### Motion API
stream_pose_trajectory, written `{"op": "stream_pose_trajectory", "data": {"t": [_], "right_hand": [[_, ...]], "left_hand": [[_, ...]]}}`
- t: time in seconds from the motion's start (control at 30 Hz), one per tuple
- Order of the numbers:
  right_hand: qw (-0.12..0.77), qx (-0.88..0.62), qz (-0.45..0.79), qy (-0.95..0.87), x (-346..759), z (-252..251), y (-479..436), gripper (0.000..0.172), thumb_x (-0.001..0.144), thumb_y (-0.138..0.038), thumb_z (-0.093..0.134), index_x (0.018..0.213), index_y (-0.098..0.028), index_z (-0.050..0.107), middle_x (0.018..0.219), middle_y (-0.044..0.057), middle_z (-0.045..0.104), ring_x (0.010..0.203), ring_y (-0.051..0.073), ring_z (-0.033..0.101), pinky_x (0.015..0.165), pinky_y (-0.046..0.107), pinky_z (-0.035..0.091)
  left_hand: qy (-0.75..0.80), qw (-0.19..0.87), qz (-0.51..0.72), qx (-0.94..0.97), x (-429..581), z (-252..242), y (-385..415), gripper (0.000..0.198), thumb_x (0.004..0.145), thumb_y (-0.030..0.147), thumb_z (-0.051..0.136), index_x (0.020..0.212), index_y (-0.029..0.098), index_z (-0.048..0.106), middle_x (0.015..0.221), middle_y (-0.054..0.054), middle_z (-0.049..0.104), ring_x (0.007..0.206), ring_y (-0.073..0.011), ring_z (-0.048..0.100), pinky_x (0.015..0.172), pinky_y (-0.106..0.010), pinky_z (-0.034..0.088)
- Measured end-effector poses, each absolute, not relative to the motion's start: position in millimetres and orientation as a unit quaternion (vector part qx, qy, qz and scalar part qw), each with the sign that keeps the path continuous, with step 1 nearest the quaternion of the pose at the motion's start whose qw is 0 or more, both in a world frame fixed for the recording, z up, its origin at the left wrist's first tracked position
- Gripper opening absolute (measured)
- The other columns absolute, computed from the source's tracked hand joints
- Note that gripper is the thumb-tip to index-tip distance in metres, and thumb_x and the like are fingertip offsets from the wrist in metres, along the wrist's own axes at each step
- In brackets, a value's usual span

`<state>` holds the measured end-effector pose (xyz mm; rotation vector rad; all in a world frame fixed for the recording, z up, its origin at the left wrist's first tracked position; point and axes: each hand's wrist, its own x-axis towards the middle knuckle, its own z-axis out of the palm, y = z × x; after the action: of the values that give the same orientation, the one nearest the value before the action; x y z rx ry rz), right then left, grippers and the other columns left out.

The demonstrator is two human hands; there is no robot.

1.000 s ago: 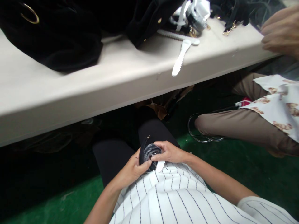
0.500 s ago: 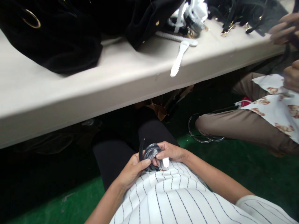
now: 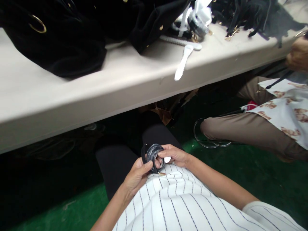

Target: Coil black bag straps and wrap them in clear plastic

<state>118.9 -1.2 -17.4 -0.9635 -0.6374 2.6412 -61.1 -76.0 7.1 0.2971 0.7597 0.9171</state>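
Note:
Above my lap is a coiled black strap (image 3: pixel 152 154), partly wrapped in shiny clear film, with a gold metal end at its lower side. My left hand (image 3: pixel 139 171) is closed on the coil's left side, thumb on top. On the right side, my right hand (image 3: pixel 175 156) grips the coil with its fingers bent around it. A short white strip end (image 3: pixel 167 159) sticks out by the right fingers; the rest of it is hidden. On the table edge ahead lies a white serrated plastic strip (image 3: pixel 184 62), its tip hanging over.
Black fabric bags (image 3: pixel 72 41) with gold rings lie on the cream table (image 3: pixel 79 99). Beyond the strip are film-wrapped coils (image 3: pixel 198 22) and a pile of black straps (image 3: pixel 255 16) with gold clasps. At right sits a co-worker, one hand (image 3: pixel 298 54) holding a dark cord.
The coil has turned and tilted a little in my hands, showing more of its gold end. The white strip end has shifted up and left. The co-worker's hands have moved.

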Motion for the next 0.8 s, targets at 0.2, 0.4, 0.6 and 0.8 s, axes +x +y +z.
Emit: {"op": "stream_pose_trajectory", "data": {"t": [0.2,0.4,0.6,0.8], "right_hand": [[0.185,-0.401,0.866,-0.234,117,-15,-11,0.037,0.066,-0.033,0.083,0.091,-0.010,0.068,0.076,0.005,0.070,0.064,0.013,0.063,0.060,0.023,0.046],[0.198,-0.409,0.862,-0.223,120,-11,-12,0.038,0.068,-0.033,0.083,0.094,-0.010,0.069,0.078,0.004,0.068,0.064,0.011,0.061,0.059,0.021,0.045],[0.196,-0.373,0.874,-0.243,127,-10,-14,0.049,0.063,-0.029,0.087,0.103,-0.013,0.065,0.089,0.005,0.068,0.077,0.014,0.064,0.073,0.025,0.049],[0.229,-0.433,0.793,-0.361,128,-15,-21,0.078,0.059,-0.027,0.088,0.127,-0.023,0.049,0.112,0.004,0.064,0.063,0.007,0.055,0.060,0.021,0.046]], "left_hand": [[0.404,0.791,0.439,0.138,-55,6,-73,0.017,0.081,0.026,0.073,0.087,0.011,0.068,0.086,-0.006,0.063,0.081,-0.0139,0.056,0.076,-0.021,0.045],[0.455,0.759,0.436,0.164,-49,-1,-71,0.033,0.074,0.024,0.080,0.103,0.013,0.068,0.093,-0.006,0.068,0.084,-0.0142,0.060,0.078,-0.022,0.046],[0.469,0.760,0.435,0.112,-45,4,-67,0.036,0.076,0.027,0.078,0.106,0.011,0.067,0.099,-0.011,0.070,0.089,-0.0197,0.064,0.081,-0.028,0.049],[0.471,0.751,0.460,0.052,-44,-1,-67,0.032,0.079,0.027,0.076,0.104,0.010,0.067,0.096,-0.011,0.069,0.089,-0.0195,0.064,0.084,-0.029,0.050]]}}
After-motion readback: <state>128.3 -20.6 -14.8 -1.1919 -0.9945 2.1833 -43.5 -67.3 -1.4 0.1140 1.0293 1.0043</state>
